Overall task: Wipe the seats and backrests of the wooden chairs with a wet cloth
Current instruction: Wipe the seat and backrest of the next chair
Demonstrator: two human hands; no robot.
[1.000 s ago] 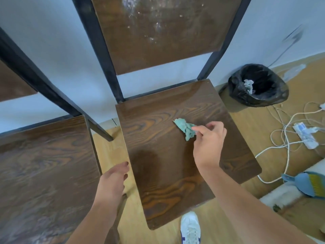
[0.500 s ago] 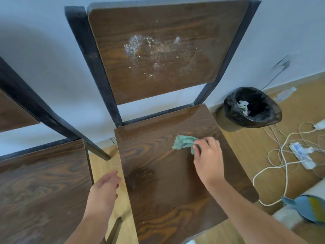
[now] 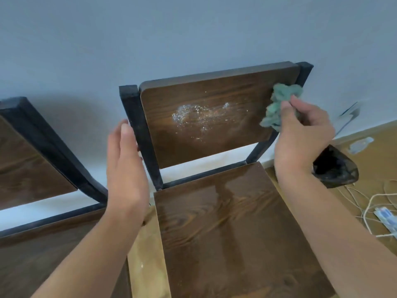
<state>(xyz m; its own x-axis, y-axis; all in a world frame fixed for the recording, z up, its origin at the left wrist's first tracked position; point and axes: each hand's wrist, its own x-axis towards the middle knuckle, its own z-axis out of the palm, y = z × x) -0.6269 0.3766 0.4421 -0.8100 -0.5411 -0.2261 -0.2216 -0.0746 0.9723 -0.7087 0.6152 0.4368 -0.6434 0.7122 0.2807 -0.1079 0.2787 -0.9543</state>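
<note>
- Fingers first: the left hand (image 3: 125,168) is flat and relaxed, holding nothing, fingertips (image 3: 124,129) resting against the black frame post (image 3: 139,134) on the left side of the chair, probably just bracing it.
- The right hand (image 3: 300,138) has its fingers (image 3: 289,106) clenched around the green cloth (image 3: 279,106), bunched into a wad and pressed on the top right corner of the backrest (image 3: 204,121).
- The key bit: the white soapy patch (image 3: 199,117) sits mid-backrest, to the left of the cloth. The panel's long axis runs left-right, so the obvious sweep is leftward along it, and the right hand is the one placed to do it.
- The seat (image 3: 232,222) below looks glossy and wet, so it's probably done already; the backrest looks like the step in hand.
- Another wooden chair (image 3: 38,151) stands just to the left, partly cut off by the frame.
- Room stuff: plain pale wall (image 3: 193,35) behind, wooden floor, a black-lined bin (image 3: 335,168) far right behind the right wrist, and white cables (image 3: 376,203) with a power strip on the floor near it.
</note>
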